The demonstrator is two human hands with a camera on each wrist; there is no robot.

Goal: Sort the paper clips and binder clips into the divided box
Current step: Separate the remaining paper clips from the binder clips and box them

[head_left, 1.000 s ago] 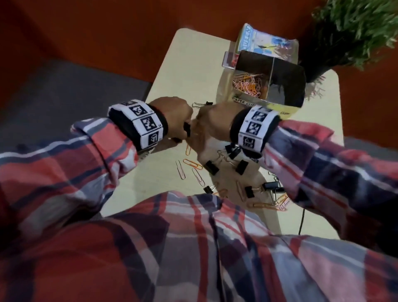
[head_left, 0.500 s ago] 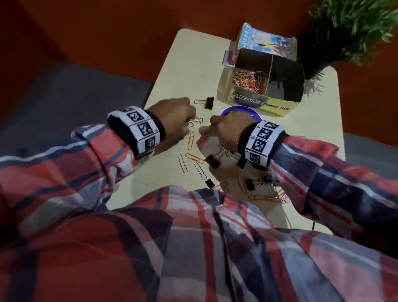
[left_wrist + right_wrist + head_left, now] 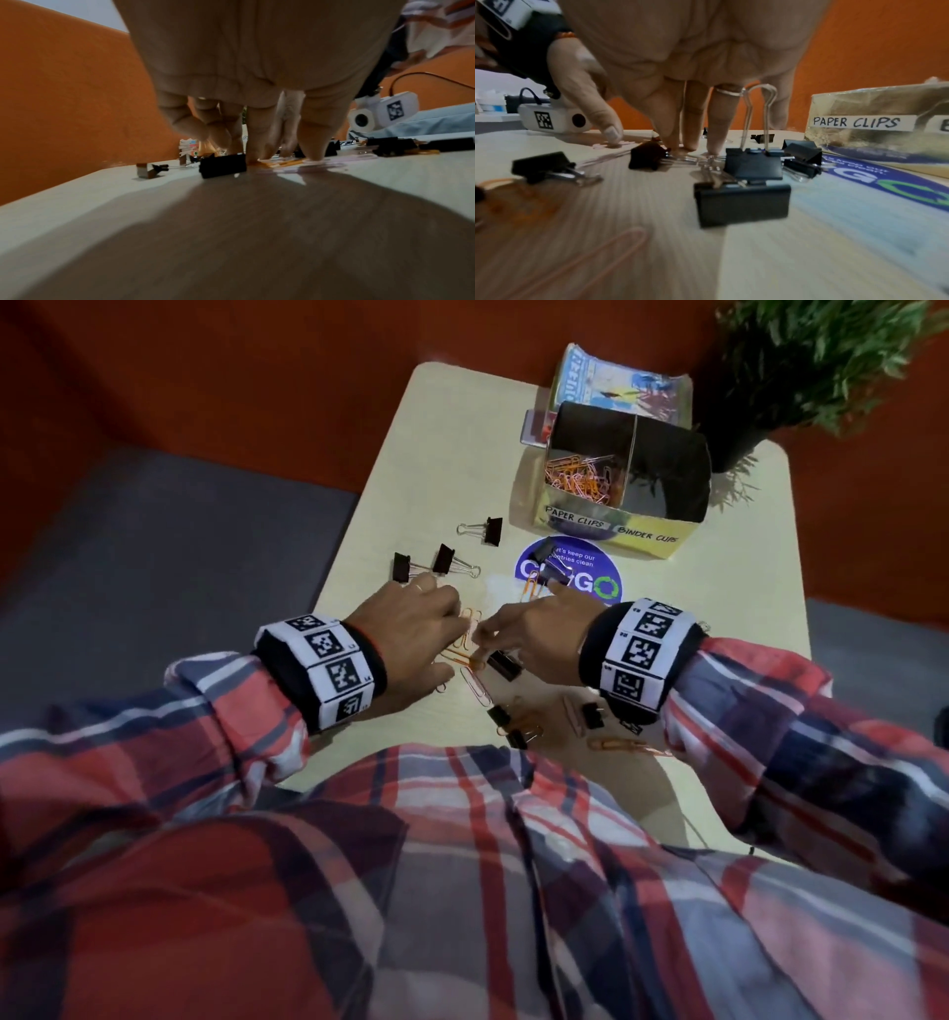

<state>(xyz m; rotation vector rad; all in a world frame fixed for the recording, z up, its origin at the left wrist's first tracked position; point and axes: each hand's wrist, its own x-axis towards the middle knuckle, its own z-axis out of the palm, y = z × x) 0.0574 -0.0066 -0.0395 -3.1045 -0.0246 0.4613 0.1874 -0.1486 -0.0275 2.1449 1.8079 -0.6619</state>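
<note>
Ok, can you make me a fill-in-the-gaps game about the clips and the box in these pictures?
1. The orange paper clips in the box lie in the side labelled ____ CLIPS.
2. The side labelled BINDER CLIPS holds ____ clips so far.
3. The loose binder clips on the table are ____ in colour.
4. The round sticker in front of the box is ____.

Missing words: PAPER; no; black; blue

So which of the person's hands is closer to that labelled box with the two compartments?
The right. The right hand lies below the divided box, beside the blue sticker. The left hand is further to the left, near two black binder clips.
</note>
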